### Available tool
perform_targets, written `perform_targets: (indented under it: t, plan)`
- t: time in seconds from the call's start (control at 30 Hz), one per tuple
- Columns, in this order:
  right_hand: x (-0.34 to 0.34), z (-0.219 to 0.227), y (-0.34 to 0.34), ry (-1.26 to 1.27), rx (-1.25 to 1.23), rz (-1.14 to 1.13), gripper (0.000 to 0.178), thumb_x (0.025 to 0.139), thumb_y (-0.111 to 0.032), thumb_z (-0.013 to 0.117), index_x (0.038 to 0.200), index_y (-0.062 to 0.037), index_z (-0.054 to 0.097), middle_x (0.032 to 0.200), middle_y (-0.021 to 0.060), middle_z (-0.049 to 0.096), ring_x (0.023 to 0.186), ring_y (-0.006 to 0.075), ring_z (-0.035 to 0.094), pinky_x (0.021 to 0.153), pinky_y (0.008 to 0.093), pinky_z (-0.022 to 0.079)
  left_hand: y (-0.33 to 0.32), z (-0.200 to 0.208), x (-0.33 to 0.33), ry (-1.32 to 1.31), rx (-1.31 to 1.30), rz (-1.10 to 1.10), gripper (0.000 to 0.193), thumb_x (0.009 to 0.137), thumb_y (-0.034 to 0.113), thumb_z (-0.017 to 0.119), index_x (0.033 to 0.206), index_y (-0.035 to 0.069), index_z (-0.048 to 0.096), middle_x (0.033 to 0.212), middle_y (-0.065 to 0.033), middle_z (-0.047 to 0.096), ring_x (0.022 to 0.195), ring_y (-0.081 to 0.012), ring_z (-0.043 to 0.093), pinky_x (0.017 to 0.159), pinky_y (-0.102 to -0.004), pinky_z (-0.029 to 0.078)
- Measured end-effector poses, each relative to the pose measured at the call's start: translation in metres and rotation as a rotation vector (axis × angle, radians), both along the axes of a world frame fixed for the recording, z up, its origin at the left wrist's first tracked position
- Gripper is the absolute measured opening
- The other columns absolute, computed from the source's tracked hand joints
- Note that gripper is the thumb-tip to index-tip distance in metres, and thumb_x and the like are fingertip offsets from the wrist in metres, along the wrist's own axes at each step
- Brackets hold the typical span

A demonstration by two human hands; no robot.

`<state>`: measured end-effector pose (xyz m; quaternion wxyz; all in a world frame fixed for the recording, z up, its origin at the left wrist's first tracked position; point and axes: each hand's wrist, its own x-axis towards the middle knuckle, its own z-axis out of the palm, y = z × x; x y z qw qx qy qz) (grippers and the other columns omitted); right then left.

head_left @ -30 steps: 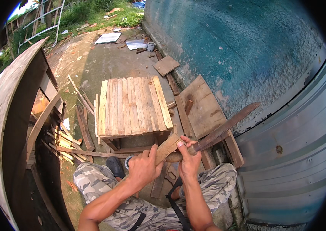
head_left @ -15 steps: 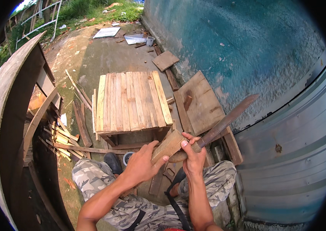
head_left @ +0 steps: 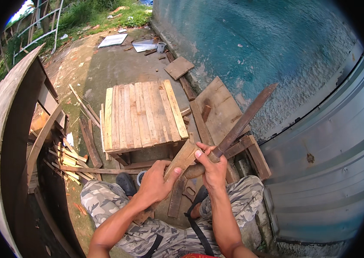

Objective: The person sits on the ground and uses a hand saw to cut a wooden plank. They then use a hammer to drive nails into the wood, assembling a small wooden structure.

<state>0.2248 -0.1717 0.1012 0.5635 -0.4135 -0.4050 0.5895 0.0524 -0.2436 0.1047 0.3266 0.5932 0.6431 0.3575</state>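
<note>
The left hand (head_left: 155,182) is closed around the lower part of a short wood block (head_left: 182,158), its thumb laid along the near side. The right hand (head_left: 213,170) wraps the handle of a long knife (head_left: 248,119), and its thumb rests on the block's far end. Block and handle sit side by side above the lap, just nearer than the slatted table (head_left: 143,114).

The right hand's split hold looks like the weak point: with its thumb on the block, the knife could twist or slip. The blade slants far right over a plywood board (head_left: 218,103), so a careless turn might knock its tip there. A dropped knife could land on the right trouser leg (head_left: 244,195) close below. Which edge is sharp, I cannot tell.
</note>
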Motion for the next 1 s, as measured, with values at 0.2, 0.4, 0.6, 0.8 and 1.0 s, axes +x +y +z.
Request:
perform_targets:
  t: [0.2, 0.4, 0.6, 0.8, 1.0]
  plan:
    - [-0.008, -0.004, 0.008, -0.023, 0.077, -0.007, 0.027, 0.084, -0.006, 0.080, 0.084, -0.0075, 0.054, 0.122, 0.0221, 0.068, 0.111, 0.0212, 0.064, 0.095, 0.0358, 0.051, 0.002, -0.004, 0.000, -0.065, -0.051, 0.022, 0.057, 0.101, 0.048, 0.057, 0.116, -0.007, 0.062, 0.109, -0.0255, 0.064, 0.102, -0.0405, 0.063, 0.090, -0.0444, 0.048]
    - [0.006, 0.005, 0.021, -0.054, -0.029, 0.138, 0.024, 0.085, -0.005, 0.079, 0.085, -0.0066, 0.056, 0.123, 0.0227, 0.066, 0.104, 0.0188, 0.065, 0.090, 0.0344, 0.053, 0.001, -0.009, 0.007, -0.085, -0.021, 0.104, 0.051, 0.103, 0.044, 0.052, 0.116, -0.005, 0.062, 0.106, -0.0220, 0.067, 0.099, -0.0324, 0.065, 0.090, -0.0410, 0.048]
    - [-0.003, -0.002, 0.012, -0.079, 0.121, 0.072, 0.026, 0.085, -0.011, 0.081, 0.082, -0.0070, 0.056, 0.120, 0.0203, 0.069, 0.116, 0.0224, 0.063, 0.102, 0.0380, 0.045, -0.006, -0.009, 0.017, -0.145, -0.010, 0.158, 0.046, 0.102, 0.040, 0.055, 0.115, -0.003, 0.062, 0.104, -0.0196, 0.067, 0.096, -0.0278, 0.064, 0.089, -0.0390, 0.048]
    - [0.011, -0.006, 0.010, 0.104, 0.062, 0.168, 0.027, 0.085, -0.009, 0.081, 0.084, -0.0074, 0.055, 0.123, 0.0221, 0.069, 0.119, 0.0233, 0.061, 0.106, 0.0401, 0.043, -0.019, -0.008, 0.031, -0.111, 0.008, 0.204, 0.052, 0.100, 0.044, 0.059, 0.116, -0.005, 0.062, 0.109, -0.0238, 0.064, 0.103, -0.0361, 0.063, 0.093, -0.0406, 0.047]
    - [0.021, -0.006, -0.002, 0.086, 0.012, 0.160, 0.026, 0.085, -0.009, 0.081, 0.086, -0.0080, 0.055, 0.122, 0.0231, 0.068, 0.121, 0.0266, 0.061, 0.106, 0.0415, 0.043, -0.024, -0.014, 0.040, -0.073, 0.037, 0.192, 0.047, 0.101, 0.041, 0.057, 0.117, -0.003, 0.063, 0.104, -0.0187, 0.067, 0.096, -0.0300, 0.064, 0.089, -0.0388, 0.048]
